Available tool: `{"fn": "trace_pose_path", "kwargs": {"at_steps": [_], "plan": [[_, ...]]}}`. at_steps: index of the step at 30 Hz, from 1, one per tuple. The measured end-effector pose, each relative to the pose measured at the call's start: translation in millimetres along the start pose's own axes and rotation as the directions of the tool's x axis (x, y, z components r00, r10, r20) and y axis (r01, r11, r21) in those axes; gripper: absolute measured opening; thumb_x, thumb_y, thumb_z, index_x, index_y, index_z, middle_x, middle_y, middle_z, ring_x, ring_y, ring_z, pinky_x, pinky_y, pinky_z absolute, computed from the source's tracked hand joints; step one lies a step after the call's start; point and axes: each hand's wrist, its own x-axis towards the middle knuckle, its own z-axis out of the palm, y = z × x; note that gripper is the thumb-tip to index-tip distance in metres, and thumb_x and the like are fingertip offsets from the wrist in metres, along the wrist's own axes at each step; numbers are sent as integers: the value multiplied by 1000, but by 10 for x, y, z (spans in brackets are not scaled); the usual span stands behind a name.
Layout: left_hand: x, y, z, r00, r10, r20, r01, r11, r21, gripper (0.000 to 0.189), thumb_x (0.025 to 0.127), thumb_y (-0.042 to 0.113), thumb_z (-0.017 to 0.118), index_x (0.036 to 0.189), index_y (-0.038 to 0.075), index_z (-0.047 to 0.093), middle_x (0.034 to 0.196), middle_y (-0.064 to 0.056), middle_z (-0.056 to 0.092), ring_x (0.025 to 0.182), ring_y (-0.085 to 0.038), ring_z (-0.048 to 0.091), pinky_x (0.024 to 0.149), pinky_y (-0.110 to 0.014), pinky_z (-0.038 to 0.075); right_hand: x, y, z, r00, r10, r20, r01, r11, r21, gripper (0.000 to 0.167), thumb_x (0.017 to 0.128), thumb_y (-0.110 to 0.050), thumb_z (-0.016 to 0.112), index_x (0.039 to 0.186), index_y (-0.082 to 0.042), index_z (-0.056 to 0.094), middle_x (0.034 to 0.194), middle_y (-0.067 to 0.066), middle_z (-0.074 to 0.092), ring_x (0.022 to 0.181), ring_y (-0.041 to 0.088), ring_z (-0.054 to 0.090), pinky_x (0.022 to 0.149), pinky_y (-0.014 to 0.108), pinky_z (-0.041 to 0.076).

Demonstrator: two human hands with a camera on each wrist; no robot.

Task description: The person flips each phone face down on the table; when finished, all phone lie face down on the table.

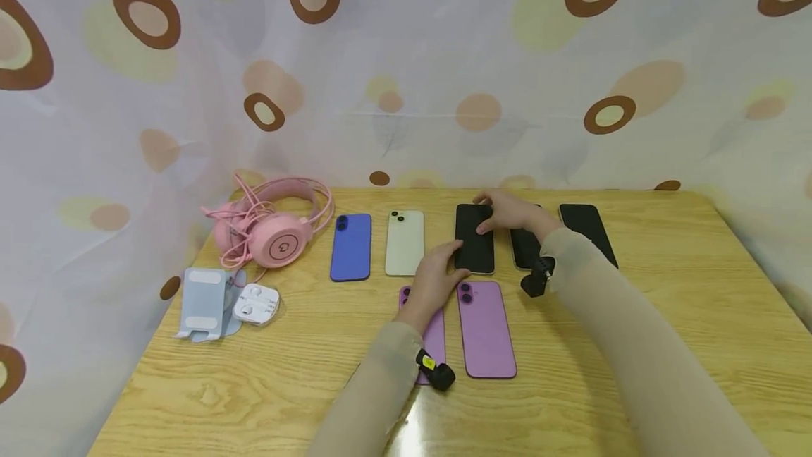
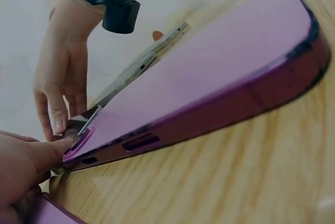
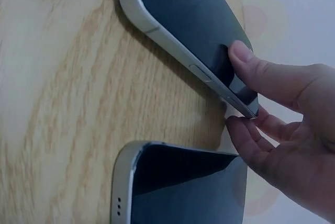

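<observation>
A black-screened smartphone with a silver side frame lies face up at the back of the table. My right hand grips its far right corner; the right wrist view shows the thumb on the screen and fingers against the edge. At its near left corner, my left hand has a fingertip at the side and the thumb by the bottom edge. Beneath the left wrist lies a purple phone, partly hidden. Another purple phone, back up, is just right of it and looms large in the left wrist view.
To the left lie a white phone and a blue phone, backs up. Two dark-screened phones are partly behind the right arm. Pink headphones, boxed earphones and a light-blue stand occupy the left edge.
</observation>
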Motion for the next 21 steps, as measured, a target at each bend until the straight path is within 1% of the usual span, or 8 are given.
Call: {"fn": "trace_pose_path", "kwargs": {"at_steps": [7, 10, 13, 17, 19, 21], "plan": [[2, -8, 0, 1000, -2, 13, 2, 1000, -20, 55, 87, 19, 71, 137, 6, 51, 137, -10, 52, 128, -22, 46, 108, -29, 36, -50, -21, -35, 996, 80, -48, -75, 992, 104, 59, 88, -11, 70, 136, 7, 42, 140, 30, 39, 129, 43, 36, 104, 54, 37], [-2, 6, -4, 1000, -4, 16, 4, 1000, -21, 55, 87, 21, 71, 137, 7, 52, 137, -10, 53, 128, -21, 47, 108, -29, 37, -76, -37, -67, 995, 75, -65, -66, 988, 137, 54, 89, -13, 68, 134, 7, 46, 138, 30, 40, 127, 43, 38, 102, 54, 38], [-10, 16, -11, 1000, -7, 25, 8, 999, -36, 54, 87, 23, 70, 136, 8, 52, 136, -9, 53, 128, -20, 47, 107, -30, 37, -94, -58, -95, 994, 73, -86, -59, 986, 153, 50, 90, -16, 67, 132, 5, 49, 135, 29, 43, 114, 41, 49, 93, 52, 46], [-16, 19, -23, 999, 0, 46, 2, 999, -43, 53, 90, 25, 67, 137, 7, 51, 137, -10, 52, 129, -20, 45, 108, -31, 37, -105, -107, -119, 990, 81, -112, -61, 983, 173, 48, 91, -17, 66, 131, 5, 51, 132, 27, 46, 96, 34, 60, 81, 44, 54], [-16, 14, -23, 998, 8, 56, -6, 1000, -31, 52, 91, 25, 64, 138, 7, 50, 138, -10, 52, 129, -21, 45, 108, -32, 36, -108, -142, -121, 989, 85, -121, -56, 972, 227, 47, 92, -16, 64, 131, 5, 51, 130, 26, 45, 95, 32, 61, 82, 43, 55], [-14, 8, -17, 998, 22, 57, -21, 1000, -13, 50, 93, 25, 62, 138, 6, 50, 137, -11, 52, 129, -21, 45, 108, -32, 36, -108, -173, -116, 989, 84, -120, -43, 950, 311, 46, 94, -15, 62, 132, 7, 49, 129, 26, 44, 96, 32, 61, 85, 43, 55]]}}
